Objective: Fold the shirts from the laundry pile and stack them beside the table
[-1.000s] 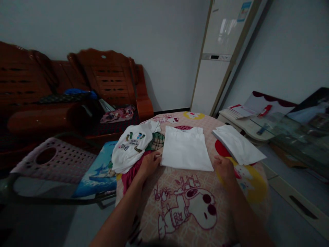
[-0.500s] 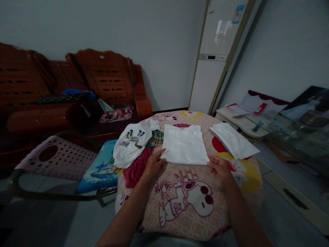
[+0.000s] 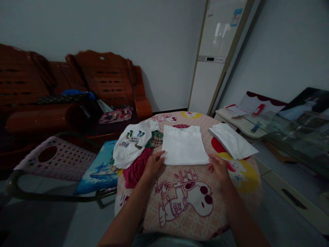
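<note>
"Where's the white shirt (image 3: 183, 145)?"
"Folded flat on the counter (image 3: 187, 226), right in front of me."
"And your grip?"
"My left hand (image 3: 153, 164) touches its near left corner, my right hand (image 3: 218, 168) the near right; I can't tell whether either pinches cloth."
"Beside it?"
"A printed white top (image 3: 131, 151) leftward, folded white cloth (image 3: 232, 140) rightward."

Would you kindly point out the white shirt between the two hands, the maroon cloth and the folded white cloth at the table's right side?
White shirt (image 3: 183, 146), head view: middle of its upward face.
Maroon cloth (image 3: 136, 168), head view: its crumpled middle.
Folded white cloth (image 3: 232, 141), head view: middle of its top layer.
</note>
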Demonstrator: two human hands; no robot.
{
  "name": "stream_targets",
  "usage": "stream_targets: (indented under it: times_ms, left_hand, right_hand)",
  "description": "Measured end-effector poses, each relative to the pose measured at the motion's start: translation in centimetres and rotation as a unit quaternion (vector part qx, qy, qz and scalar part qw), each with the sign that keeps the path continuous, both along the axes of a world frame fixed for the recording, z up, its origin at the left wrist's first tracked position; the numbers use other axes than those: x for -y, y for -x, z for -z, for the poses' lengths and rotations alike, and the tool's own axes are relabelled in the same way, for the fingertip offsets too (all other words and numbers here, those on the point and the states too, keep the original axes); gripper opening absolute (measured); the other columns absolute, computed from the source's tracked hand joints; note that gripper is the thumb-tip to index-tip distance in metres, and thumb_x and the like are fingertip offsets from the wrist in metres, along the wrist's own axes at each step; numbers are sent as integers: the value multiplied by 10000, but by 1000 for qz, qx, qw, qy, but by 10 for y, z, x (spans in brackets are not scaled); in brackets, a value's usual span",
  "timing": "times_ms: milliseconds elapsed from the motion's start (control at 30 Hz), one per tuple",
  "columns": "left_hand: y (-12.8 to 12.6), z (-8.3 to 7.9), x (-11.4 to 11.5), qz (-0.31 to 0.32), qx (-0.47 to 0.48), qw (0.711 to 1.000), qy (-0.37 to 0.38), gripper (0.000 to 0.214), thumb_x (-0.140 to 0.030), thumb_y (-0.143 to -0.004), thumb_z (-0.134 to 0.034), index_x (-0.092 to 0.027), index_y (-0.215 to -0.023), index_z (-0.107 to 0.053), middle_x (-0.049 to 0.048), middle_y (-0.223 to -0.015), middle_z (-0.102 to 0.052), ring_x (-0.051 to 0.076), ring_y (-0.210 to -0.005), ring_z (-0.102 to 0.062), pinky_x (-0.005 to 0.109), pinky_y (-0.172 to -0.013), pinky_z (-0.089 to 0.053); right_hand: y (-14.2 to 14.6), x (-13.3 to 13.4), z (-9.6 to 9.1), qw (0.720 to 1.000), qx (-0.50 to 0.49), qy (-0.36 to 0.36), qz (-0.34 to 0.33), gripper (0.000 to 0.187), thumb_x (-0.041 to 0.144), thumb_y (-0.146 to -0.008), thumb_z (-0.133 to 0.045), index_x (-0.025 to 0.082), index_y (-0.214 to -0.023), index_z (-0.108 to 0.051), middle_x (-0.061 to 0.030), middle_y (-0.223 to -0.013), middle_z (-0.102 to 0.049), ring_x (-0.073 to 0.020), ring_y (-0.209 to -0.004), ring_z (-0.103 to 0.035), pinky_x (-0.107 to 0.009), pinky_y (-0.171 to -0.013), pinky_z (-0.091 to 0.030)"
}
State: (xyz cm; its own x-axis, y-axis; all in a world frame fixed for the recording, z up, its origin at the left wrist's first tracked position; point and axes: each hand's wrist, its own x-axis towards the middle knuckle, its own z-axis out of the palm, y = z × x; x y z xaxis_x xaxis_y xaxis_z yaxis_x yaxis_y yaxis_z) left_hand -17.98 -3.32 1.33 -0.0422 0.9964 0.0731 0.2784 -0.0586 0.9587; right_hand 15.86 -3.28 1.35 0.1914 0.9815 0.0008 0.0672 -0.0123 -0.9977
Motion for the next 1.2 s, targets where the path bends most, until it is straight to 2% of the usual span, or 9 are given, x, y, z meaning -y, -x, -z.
stream_targets:
  times_ms: [200,333,467,600,700,767,900,1033,1200]
  left_hand:
    - [0,-6,5,-13,-192,981,-24,431,-264,-818,-594,-135,-1221,-678,69,-878,-748,171,-710,-664,270,-710,-511]
    - [-2,-8,8,-30,-251,967,-30,413,-250,-862,-557,-144,-1249,-654,106,-1175,-708,213,-985,-684,306,-913,-500]
    - [-5,-10,13,-29,-317,948,-9,405,-263,-919,-503,-179,-1302,-606,106,-1280,-655,222,-1136,-633,313,-991,-449]
    - [-10,-19,14,-37,-407,911,48,449,-301,-937,-486,-207,-1375,-514,133,-1212,-672,249,-1079,-645,332,-911,-457]
    - [-11,-27,11,-61,-441,893,70,459,-346,-908,-532,-174,-1332,-511,156,-1187,-648,250,-1024,-647,316,-839,-455]
    - [-10,-30,7,-58,-444,891,77,398,-367,-895,-548,-153,-1229,-565,156,-1154,-651,254,-1014,-645,309,-815,-449]
    - [-5,-31,-5,-27,-411,906,100,336,-312,-841,-613,-145,-1132,-612,125,-1074,-698,247,-988,-657,289,-790,-437]
    - [-3,-33,-14,-10,-412,904,116,215,-341,-832,-609,-156,-902,-690,104,-943,-721,230,-890,-669,269,-712,-414]
    - [-1,-38,-9,10,-423,899,111,280,-369,-845,-574,-164,-681,-670,68,-732,-685,189,-731,-642,250,-612,-353]
  right_hand:
    - [2,-1,2,995,96,2,-18,585,470,-739,-627,78,-1171,-670,18,-437,-562,-111,-352,-443,-221,-365,-351]
    - [2,-1,1,995,102,-1,-11,576,474,-733,-612,79,-1147,-679,21,-425,-550,-111,-333,-413,-229,-352,-329]
    - [2,-1,1,993,118,-1,-5,545,467,-715,-619,87,-1098,-696,23,-432,-545,-114,-334,-398,-243,-358,-315]
    - [4,-2,1,973,231,-12,28,439,412,-723,-615,128,-1042,-719,-34,-611,-662,-161,-463,-535,-277,-461,-414]
    - [9,-1,-1,925,373,-28,65,328,362,-749,-635,177,-1003,-730,-78,-781,-726,-219,-716,-649,-300,-649,-476]
    - [13,1,-4,894,442,-9,75,299,355,-770,-649,196,-1012,-724,-99,-868,-739,-234,-819,-666,-303,-709,-465]
    - [19,-2,-14,858,508,45,63,200,367,-784,-663,199,-870,-727,-118,-860,-727,-232,-789,-662,-301,-655,-418]
    - [15,-18,-26,870,487,74,29,219,331,-693,-735,196,-556,-631,-67,-631,-657,-188,-591,-591,-281,-527,-332]
    - [-1,-25,-32,931,343,115,-54,374,226,-618,-716,213,-373,-433,39,-334,-411,-93,-340,-394,-242,-410,-266]
